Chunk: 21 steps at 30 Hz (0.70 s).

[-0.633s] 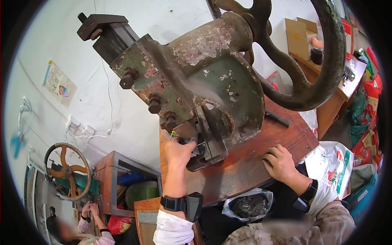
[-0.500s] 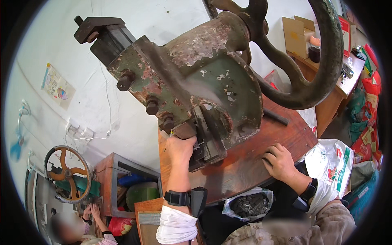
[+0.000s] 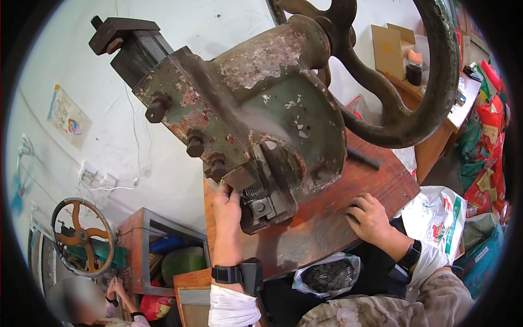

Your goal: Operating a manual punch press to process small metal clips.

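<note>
A heavy green machine press with flaking paint and a large handwheel stands tilted across my view. My left hand is at its lower end, beside the block under the row of bolts. Its thumb and fingertips are pinched together at the left of the metal die; what they hold, if anything, is too small and hidden to name. On the reddish wooden table, my right hand rests near the front edge, fingers loosely curved, thumb apart, nothing in it.
A plastic bag of small dark metal pieces sits below the table edge. A metal rod lies behind my right hand. Lower left, another person works near a second handwheel. Sacks and a cardboard box are at the right.
My left hand has drawn back slightly from the die, showing more of the bolt and the ridged part there. The right hand stays on the table. The whole view has shifted a little.
</note>
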{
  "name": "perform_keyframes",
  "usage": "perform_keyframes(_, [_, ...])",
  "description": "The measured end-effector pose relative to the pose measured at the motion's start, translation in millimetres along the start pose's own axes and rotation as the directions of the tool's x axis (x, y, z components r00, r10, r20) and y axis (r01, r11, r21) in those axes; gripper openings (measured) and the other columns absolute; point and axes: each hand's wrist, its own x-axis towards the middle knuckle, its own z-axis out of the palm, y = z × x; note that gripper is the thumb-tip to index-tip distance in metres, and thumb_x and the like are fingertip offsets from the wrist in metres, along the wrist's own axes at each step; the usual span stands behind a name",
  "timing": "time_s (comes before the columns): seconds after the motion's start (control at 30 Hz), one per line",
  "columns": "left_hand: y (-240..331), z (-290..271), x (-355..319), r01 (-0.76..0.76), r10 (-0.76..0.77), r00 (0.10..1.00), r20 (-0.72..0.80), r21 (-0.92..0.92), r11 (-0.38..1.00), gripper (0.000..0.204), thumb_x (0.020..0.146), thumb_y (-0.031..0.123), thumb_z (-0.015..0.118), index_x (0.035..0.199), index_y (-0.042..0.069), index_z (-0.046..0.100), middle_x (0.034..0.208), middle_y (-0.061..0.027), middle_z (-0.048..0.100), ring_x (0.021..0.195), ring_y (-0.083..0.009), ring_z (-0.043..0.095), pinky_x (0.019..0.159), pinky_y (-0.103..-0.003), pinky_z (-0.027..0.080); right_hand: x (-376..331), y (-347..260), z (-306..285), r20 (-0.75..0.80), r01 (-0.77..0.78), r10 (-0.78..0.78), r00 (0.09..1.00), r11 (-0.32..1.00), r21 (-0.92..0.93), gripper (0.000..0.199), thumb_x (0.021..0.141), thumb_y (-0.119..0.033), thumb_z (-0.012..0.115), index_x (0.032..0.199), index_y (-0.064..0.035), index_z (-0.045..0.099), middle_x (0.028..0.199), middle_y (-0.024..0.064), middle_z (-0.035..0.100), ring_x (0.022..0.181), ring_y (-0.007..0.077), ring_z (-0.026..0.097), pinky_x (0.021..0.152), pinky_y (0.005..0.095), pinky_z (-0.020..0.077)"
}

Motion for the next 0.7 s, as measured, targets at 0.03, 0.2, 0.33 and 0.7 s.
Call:
perform_keyframes(0.03, [-6.0, 2.1, 0.0, -0.020, 0.001, 0.999, -0.051, -0.382, 0.924, 0.027, 0.086, 0.004, 0.048, 0.111, -0.001, 0.057, 0.105, -0.0094, 0.061, 0.091, -0.0190, 0.057, 0.082, -0.029, 0.043, 2.6, -1.4, 0.4, 0.005, 0.015, -0.016, 1.000, 0.999, 0.041, 0.017, 0.067, -0.009, 0.067, 0.083, -0.0058, 0.062, 0.092, 0.0084, 0.057, 0.087, 0.0264, 0.053, 0.074, 0.0359, 0.0455])
perform_keyframes(0.2, [-28.1, 1.6, 2.6, -0.101, 0.089, 0.994, -0.065, -0.204, 0.974, 0.030, 0.083, 0.002, 0.051, 0.113, 0.001, 0.056, 0.106, -0.0147, 0.059, 0.096, -0.0288, 0.056, 0.088, -0.032, 0.041, 50.4, -32.4, 14.9, -0.051, 0.118, -0.108, 0.993, 0.942, 0.313, 0.019, 0.071, -0.010, 0.068, 0.088, -0.0048, 0.062, 0.096, 0.0108, 0.057, 0.089, 0.0297, 0.054, 0.077, 0.0380, 0.0463])
perform_keyframes(0.33, [-29.7, 8.6, 7.9, -0.228, 0.248, 0.961, -0.121, 0.159, 0.961, 0.035, 0.077, 0.001, 0.054, 0.112, 0.002, 0.056, 0.107, -0.0155, 0.058, 0.106, -0.0322, 0.050, 0.095, -0.037, 0.037, 107.5, -53.9, 43.7, -0.053, 0.104, -0.091, 0.994, 0.933, 0.344, 0.031, 0.072, -0.016, 0.069, 0.098, -0.0021, 0.060, 0.104, 0.0161, 0.055, 0.097, 0.0344, 0.052, 0.082, 0.0398, 0.0449])
perform_keyframes(0.7, [-40.7, 8.4, 7.0, -0.091, 0.091, 0.996, -0.001, 0.031, 0.995, 0.036, 0.080, 0.007, 0.055, 0.116, 0.008, 0.057, 0.116, -0.0199, 0.053, 0.111, -0.0346, 0.045, 0.098, -0.040, 0.034, 159.0, -76.5, 76.5, 0.144, -0.197, 0.152, 0.978, 0.904, 0.380, 0.081, 0.056, -0.038, 0.080, 0.119, 0.0019, 0.049, 0.122, 0.0212, 0.047, 0.116, 0.0369, 0.043, 0.098, 0.0410, 0.0363])
